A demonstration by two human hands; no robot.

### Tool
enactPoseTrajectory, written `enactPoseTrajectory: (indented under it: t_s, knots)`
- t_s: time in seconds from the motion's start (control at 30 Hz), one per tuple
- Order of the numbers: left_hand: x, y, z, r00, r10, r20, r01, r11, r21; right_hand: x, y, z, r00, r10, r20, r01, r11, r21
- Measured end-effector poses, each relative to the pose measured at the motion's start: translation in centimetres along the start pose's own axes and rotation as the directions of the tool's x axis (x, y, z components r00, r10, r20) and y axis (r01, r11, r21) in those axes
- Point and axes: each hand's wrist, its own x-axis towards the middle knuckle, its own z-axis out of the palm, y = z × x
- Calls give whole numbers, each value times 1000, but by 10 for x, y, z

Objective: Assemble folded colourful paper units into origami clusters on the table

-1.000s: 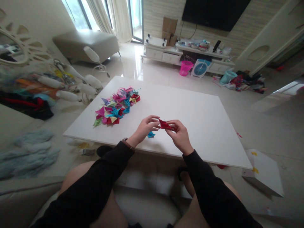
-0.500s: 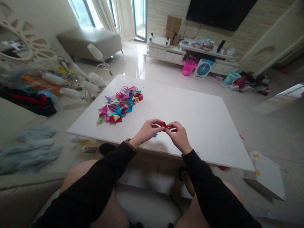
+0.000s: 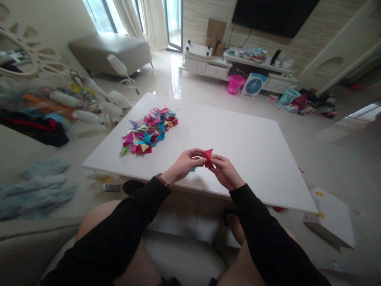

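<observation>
A small piece of folded red paper [image 3: 208, 157] is held between my two hands above the near part of the white table [image 3: 232, 135]. My left hand [image 3: 189, 162] pinches its left side between thumb and fingers. On its right side, my right hand [image 3: 224, 170] grips the lower edge with the fingertips. Partly hidden below my left hand lies a bit of blue paper [image 3: 193, 169]. To the left on the tabletop spreads a pile of folded paper pieces [image 3: 149, 135] in pink, red, blue, yellow and green.
A white box [image 3: 330, 218] stands on the floor by the table's right corner. White lamp shades [image 3: 86, 116] rise close to the table's left side. Beyond the table are a pink basket [image 3: 236, 84], a blue fan [image 3: 254, 84] and a low cabinet [image 3: 205, 65].
The red paper has turned and now shows a larger, pointed face. My right hand has shifted slightly right and down; my left hand stays nearly in place.
</observation>
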Motion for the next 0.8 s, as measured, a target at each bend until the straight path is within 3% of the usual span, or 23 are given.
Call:
enactPoseTrajectory:
  t_s: [0.37, 0.8]
  knots:
    - [-2, 2, -5, 998, -13, 62, 13, 1000, 5, -3, -2, -5, 984, -3, 178, 9, 999, -32]
    - [-2, 7, -3, 1000, -10, 25, 10, 999, 31, -3, -1, 1, 983, -5, 184, 18, 998, -66]
